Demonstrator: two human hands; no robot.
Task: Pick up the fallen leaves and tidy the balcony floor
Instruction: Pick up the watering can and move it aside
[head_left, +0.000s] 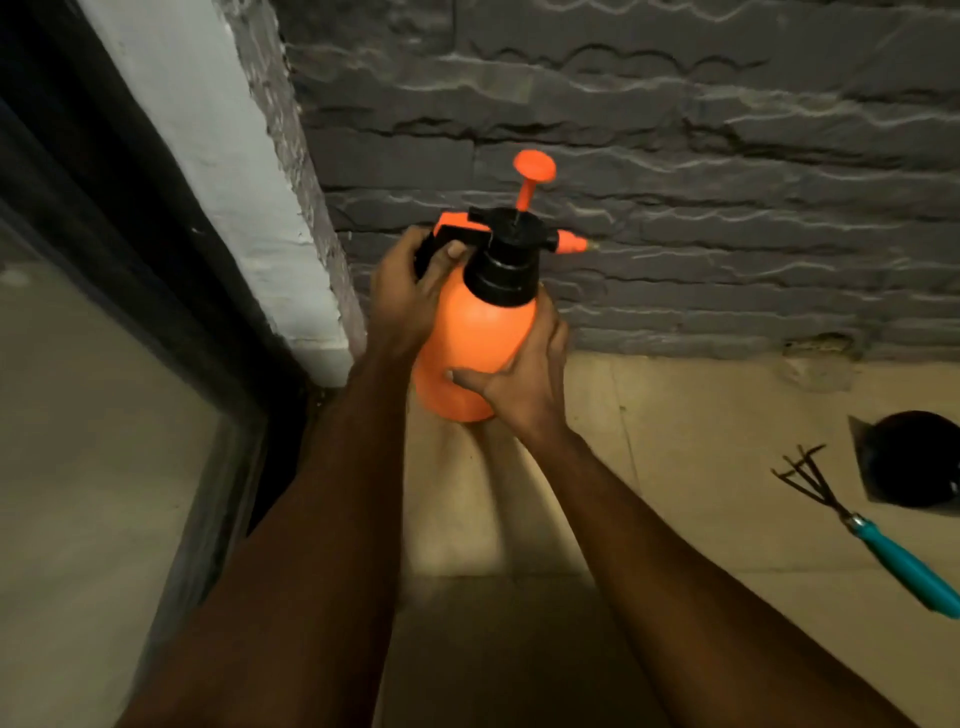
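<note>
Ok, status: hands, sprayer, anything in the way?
Left hand grips orange sprayer by its handle, right hand cups its body. No leaves in view. Hand rake on floor, off right.

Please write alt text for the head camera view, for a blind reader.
Two hands hold an orange pressure sprayer before a grey stone wall: the left hand grips its handle, the right hand cups its body. A teal-handled rake lies on the floor.

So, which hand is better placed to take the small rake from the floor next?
Probably the right hand: the rake lies on its side of the floor, and the left hand grips the sprayer by its handle, so it could carry it alone.
</note>
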